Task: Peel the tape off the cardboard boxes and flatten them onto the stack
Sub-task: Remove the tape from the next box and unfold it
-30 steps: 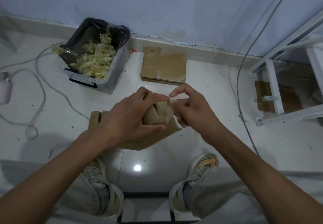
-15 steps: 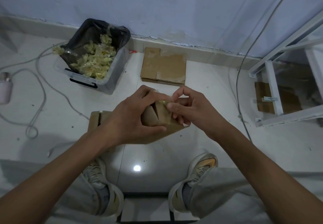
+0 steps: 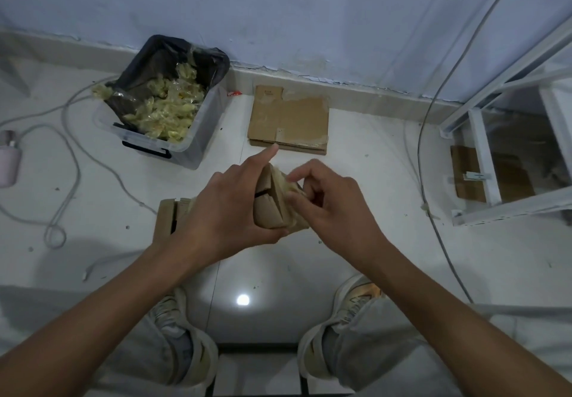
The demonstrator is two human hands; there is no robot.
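Tape could tear short and leave a strip stuck if the pull turns jerky, or the cardboard box could slip. The left hand grips the box, index finger pointing out; the right hand pinches the tape with curled fingers. Both hover above the floor, near the flattened stack.

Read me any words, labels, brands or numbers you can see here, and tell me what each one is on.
No text here can be read.
Flattened cardboard stack: faint print on its top-left flap, too blurred to read.
White tag on the white frame: dark marks, too small to read.
Held box: no print visible.
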